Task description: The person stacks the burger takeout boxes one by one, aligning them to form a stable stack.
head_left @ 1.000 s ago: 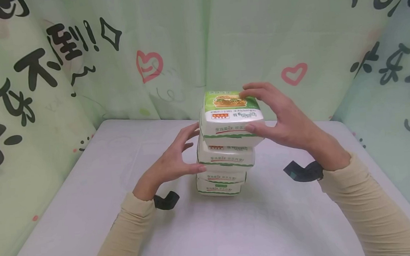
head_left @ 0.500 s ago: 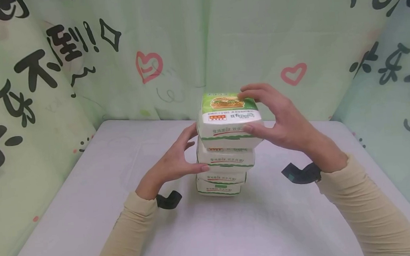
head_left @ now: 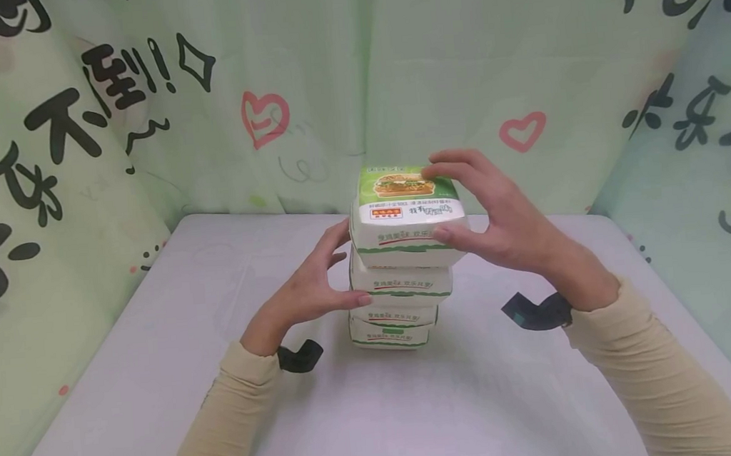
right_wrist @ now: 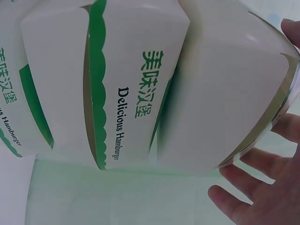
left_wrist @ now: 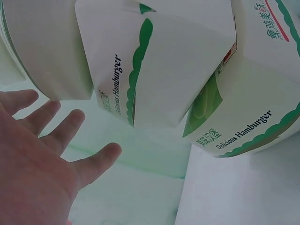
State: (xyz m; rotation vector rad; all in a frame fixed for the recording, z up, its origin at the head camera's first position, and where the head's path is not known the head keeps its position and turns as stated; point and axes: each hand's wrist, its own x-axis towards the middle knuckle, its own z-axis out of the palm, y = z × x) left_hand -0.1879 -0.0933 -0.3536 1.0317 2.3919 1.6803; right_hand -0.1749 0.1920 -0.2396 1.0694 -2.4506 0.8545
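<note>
Several white-and-green hamburger boxes [head_left: 402, 286] are piled in one column on the table. At the top sits a hamburger box [head_left: 409, 211] with a burger picture on its lid; it juts out a little over the one beneath. My right hand [head_left: 509, 217] grips this top box at its right side, thumb on the front face and fingertips on the lid's edge. At the column's left is my left hand [head_left: 302, 290], its thumb tip at the second box's front left corner. The left wrist view shows that hand's fingers [left_wrist: 65, 133] spread and fairly straight beside the boxes.
The stack stands on a table [head_left: 380, 413] with a pale cover. Behind it and at both sides hangs a light green curtain [head_left: 430, 72] with black lettering and red hearts. Black straps [head_left: 301, 357] show at both wrists.
The top box has shifted slightly left and down onto the column, my right hand moving with it. My left hand has edged a little to the right. The lower boxes stay put.
</note>
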